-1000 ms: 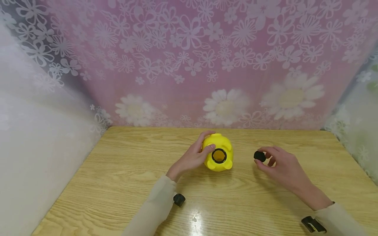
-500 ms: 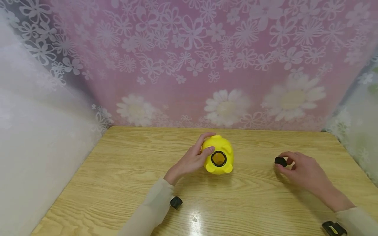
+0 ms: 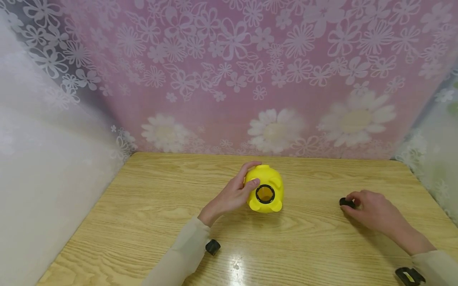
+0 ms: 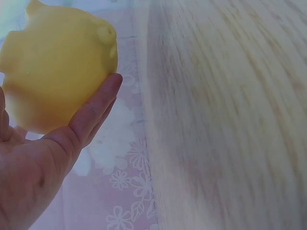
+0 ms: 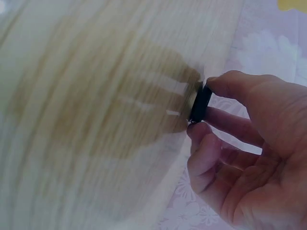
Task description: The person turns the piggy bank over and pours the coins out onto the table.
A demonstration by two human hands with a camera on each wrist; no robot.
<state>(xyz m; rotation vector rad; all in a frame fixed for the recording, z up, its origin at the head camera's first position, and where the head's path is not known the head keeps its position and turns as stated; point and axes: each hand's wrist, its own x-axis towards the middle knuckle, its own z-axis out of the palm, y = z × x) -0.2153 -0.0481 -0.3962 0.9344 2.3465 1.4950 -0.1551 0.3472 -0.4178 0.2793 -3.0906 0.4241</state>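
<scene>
My left hand (image 3: 231,194) grips a yellow piggy bank (image 3: 266,174) from its left side, with the thumb on the underside near a round opening edged by a black ring (image 3: 265,203). The bank is tipped so that this opening and its stubby feet face the head camera. In the left wrist view the piggy bank (image 4: 57,62) rests against the fingers, above the tabletop. Farther right, my right hand (image 3: 380,212) pinches a small round black plug (image 3: 344,202) between thumb and fingers. The right wrist view shows the plug (image 5: 200,104) on edge to the camera, at the table surface.
A wood-grain table (image 3: 143,222) lies beneath both hands. A pink flowered curtain (image 3: 214,99) hangs behind its far edge, with pale cloth at both sides. Black wrist devices (image 3: 212,247) sit at the sleeves.
My right hand has moved right and down to the table, carrying the black plug away from the piggy bank. My left hand and the bank have barely shifted.
</scene>
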